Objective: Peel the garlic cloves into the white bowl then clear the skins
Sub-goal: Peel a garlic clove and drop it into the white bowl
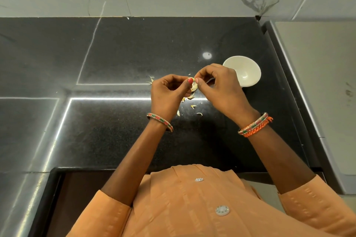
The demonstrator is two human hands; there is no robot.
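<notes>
Both hands (192, 90) pinch a garlic clove (192, 81) beside the white bowl (243, 70)

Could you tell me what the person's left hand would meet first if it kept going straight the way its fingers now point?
Most likely the right hand: the left hand points rightward at it, both pinching the garlic clove between them. The white bowl lies beyond, though depth is unclear.

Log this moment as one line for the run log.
step: peeling | left hand and right hand: pinch garlic clove | skins: on counter | white bowl: looks empty
</notes>
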